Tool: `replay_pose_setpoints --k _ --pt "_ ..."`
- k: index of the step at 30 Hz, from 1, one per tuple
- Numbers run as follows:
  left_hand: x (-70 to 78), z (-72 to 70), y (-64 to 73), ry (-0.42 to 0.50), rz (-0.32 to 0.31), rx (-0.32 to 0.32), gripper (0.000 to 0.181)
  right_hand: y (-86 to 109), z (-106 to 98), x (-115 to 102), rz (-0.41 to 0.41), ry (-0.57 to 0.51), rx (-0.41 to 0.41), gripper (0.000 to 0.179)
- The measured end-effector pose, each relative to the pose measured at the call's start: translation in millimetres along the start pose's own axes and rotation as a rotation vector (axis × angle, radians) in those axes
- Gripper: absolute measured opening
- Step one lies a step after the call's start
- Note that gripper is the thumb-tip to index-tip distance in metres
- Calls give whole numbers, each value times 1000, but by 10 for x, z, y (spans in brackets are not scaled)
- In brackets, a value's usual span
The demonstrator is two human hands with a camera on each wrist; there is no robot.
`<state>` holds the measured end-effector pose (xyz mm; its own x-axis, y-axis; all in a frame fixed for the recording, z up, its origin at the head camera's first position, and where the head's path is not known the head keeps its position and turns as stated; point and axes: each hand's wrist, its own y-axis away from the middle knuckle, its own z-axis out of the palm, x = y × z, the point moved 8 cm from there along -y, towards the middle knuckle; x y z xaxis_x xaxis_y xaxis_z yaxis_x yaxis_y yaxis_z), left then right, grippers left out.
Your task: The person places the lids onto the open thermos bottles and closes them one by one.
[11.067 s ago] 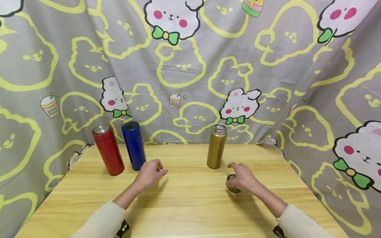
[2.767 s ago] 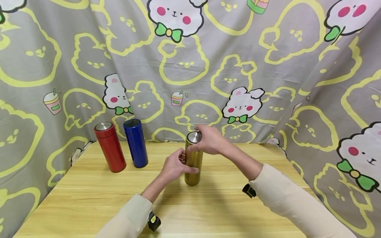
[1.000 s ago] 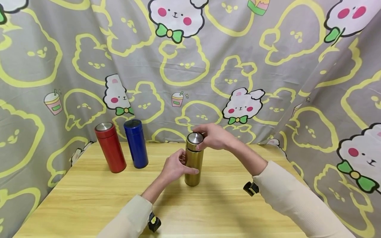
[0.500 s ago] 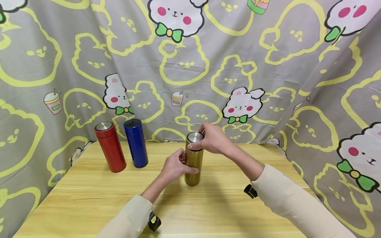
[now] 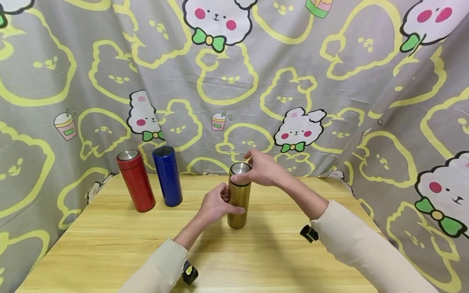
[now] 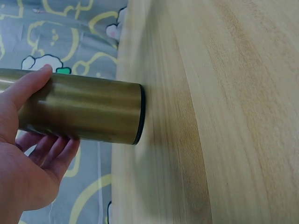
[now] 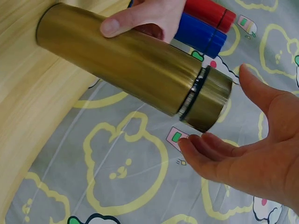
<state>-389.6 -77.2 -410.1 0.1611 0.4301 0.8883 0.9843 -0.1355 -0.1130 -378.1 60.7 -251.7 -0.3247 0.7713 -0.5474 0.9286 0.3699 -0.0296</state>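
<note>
A gold thermos bottle (image 5: 238, 205) stands upright near the middle of the wooden table. My left hand (image 5: 215, 204) grips its body, thumb across the front and fingers behind; the left wrist view shows the same grip on the lower bottle. On top sits the gold lid (image 7: 210, 100) with a silver disc, and a dark ring and a thin silver band show at the seam. Around the lid, my right hand (image 5: 264, 169) is spread loosely. In the right wrist view its thumb is apart from the lid's top edge, and its fingertips (image 7: 187, 144) lie just off the lower side.
A red thermos bottle (image 5: 136, 183) and a blue thermos bottle (image 5: 167, 179) stand upright side by side at the back left of the table (image 5: 110, 252). A patterned grey curtain (image 5: 234, 97) hangs behind the table and along its sides.
Since the oldest frame, the gold bottle has moved left and nearer, and its lid went from table to bottle top. Lately the right hand has shifted around the lid; the left has stayed still.
</note>
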Motion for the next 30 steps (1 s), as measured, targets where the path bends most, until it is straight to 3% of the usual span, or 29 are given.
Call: replay_pose_setpoints --k 10,15,24,30 --pt "-7 -5 -11 18 -3 1 59 -21 2 -98 -87 -1 -110 72" --pt "13 9 -16 13 3 -2 59 -28 16 -70 -107 7 -123 64" --pt "26 8 -18 10 9 -4 58 -33 -24 -36 -65 28 -35 42" --pt "26 4 -7 5 6 -2 58 -8 -9 30 -3 52 73 53"
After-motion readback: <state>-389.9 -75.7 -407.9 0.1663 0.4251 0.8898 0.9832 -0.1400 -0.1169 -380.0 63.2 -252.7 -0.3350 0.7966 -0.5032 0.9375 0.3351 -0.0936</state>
